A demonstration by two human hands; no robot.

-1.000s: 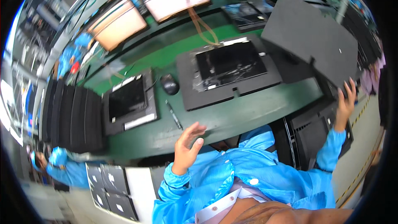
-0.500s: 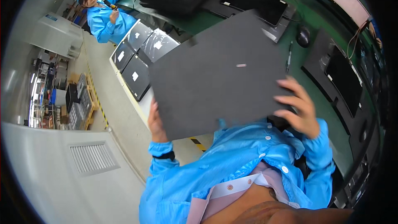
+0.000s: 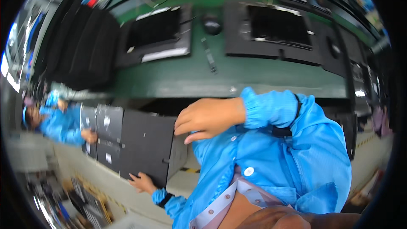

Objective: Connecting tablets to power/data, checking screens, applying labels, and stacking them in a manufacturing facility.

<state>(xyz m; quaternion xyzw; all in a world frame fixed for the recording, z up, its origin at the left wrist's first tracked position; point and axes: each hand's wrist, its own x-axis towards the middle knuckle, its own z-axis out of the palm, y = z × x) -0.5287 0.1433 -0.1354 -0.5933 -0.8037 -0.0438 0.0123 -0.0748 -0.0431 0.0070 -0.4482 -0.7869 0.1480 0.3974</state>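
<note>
A large flat black foam board (image 3: 146, 144) with a small pale label lies at the left, over part of a row of dark flat panels (image 3: 109, 123) on a white table. My left hand (image 3: 143, 182) is at the board's near-left edge, its fingers spread. My right hand (image 3: 207, 112) reaches across my front from the right. Its fingertips are at the board's right corner, with the thumb apart from the fingers. Blur hides whether those fingertips press on the board. A notch shows in the board's right edge.
A co-worker in blue (image 3: 63, 123) has a hand by the panels. On the green bench (image 3: 169, 80) are a stack of black foam sheets (image 3: 80, 46), two dark screens on foam (image 3: 154, 29) (image 3: 280, 27), a mouse (image 3: 212, 24) and a pen (image 3: 208, 55).
The board has gone from being held up in front of me to lying at the left over the panels. My view has swung toward the bench. Both hands' fingers have loosened.
</note>
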